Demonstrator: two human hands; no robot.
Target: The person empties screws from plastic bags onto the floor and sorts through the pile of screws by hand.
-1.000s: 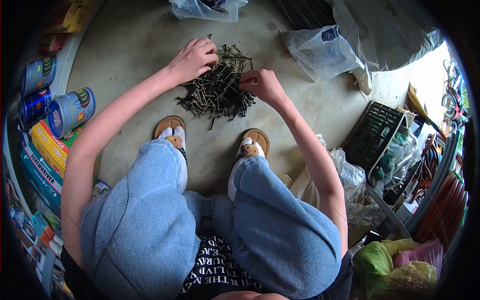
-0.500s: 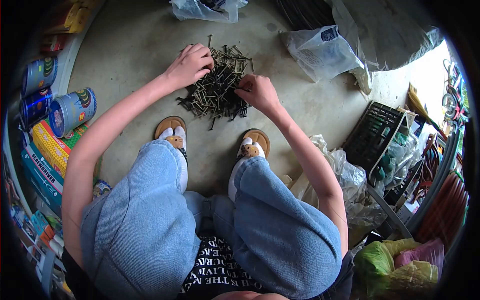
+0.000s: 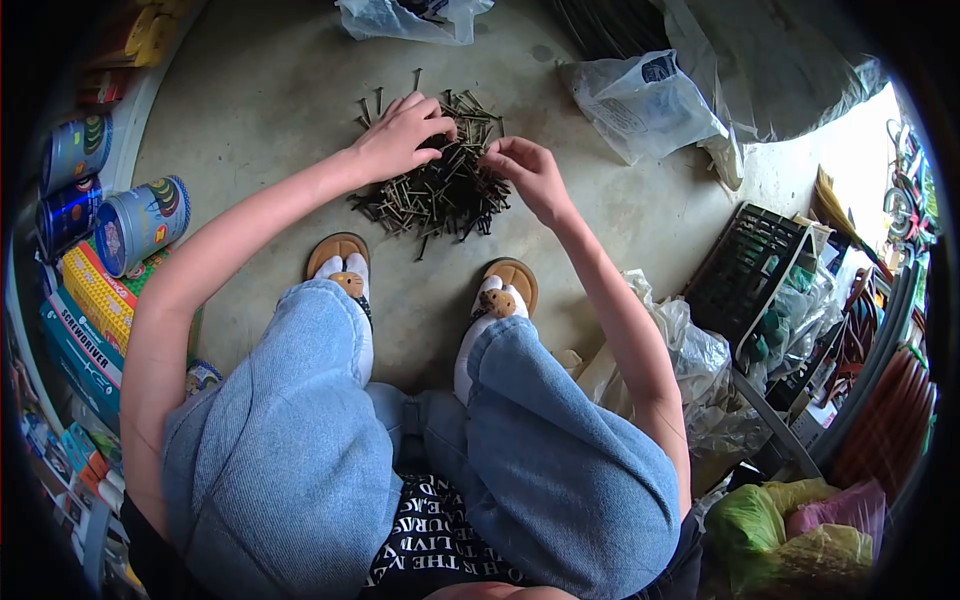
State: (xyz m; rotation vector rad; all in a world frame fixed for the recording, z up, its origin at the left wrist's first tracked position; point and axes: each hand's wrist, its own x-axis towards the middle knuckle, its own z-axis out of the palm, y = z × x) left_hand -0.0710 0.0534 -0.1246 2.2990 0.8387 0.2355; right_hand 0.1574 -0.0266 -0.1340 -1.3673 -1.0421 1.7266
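A loose pile of screws (image 3: 435, 205), some black and some brass-coloured, lies on the concrete floor in front of my feet. Over the pile's upper left part is my left hand (image 3: 402, 138), its fingers bent and the thumb held apart from them. Nothing shows in its grasp. At the right edge of the pile, my right hand (image 3: 532, 178) has thumb and fingertips pinched together. What sits between those tips is too small to make out. A few stray screws lie just above my left hand.
White plastic bags (image 3: 645, 105) lie at the upper right and top. Tins (image 3: 145, 225) and a screwdriver box (image 3: 82, 345) stand along the left. A dark plastic crate (image 3: 748, 270) leans on the right beside crumpled bags. My sandalled feet (image 3: 340, 265) flank the floor below the pile.
My left hand has shifted right, further over the pile, uncovering screws at its upper left. My right hand has moved slightly up and right, to the pile's edge.
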